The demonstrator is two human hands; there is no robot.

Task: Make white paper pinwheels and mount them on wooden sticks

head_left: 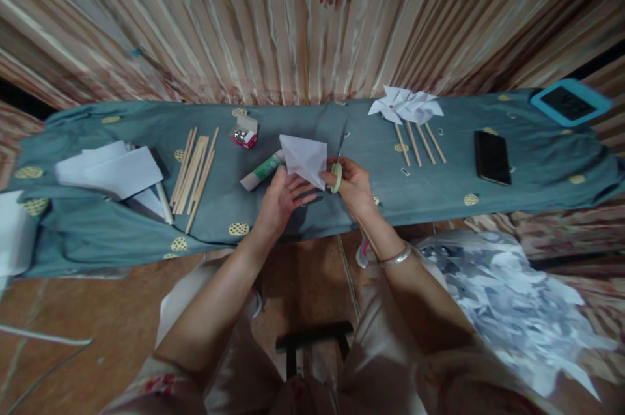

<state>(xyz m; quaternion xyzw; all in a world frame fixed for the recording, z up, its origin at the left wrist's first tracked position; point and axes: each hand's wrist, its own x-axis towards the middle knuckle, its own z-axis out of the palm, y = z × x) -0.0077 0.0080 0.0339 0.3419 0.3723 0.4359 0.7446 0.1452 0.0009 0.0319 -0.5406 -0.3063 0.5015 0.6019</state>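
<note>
- Head view, looking down: a long table covered with a blue-green cloth (439,197) stands in front of a striped, flowered curtain (303,17).
- The left hand (280,197) holds a folded white paper (305,157) just above the middle of the cloth, fingers closed on the paper's lower edge.
- The right hand (354,187) touches the paper's right corner and is closed around the green handle of a pair of scissors (338,161), whose blades point away toward the curtain.
- A white and green glue tube (261,172) lies just left of the paper, with a small red box (244,133) beyond it.
- Further left lies a bundle of wooden sticks (195,171), then a stack of white sheets (110,171).
- To the right, white paper pinwheels (406,105) on sticks lie on the cloth, well apart from the hands.
- Beyond them are a black phone (492,156) and a blue-framed tablet (570,102).
- White paper scraps (512,301) lie heaped on the floor at lower right.
</note>
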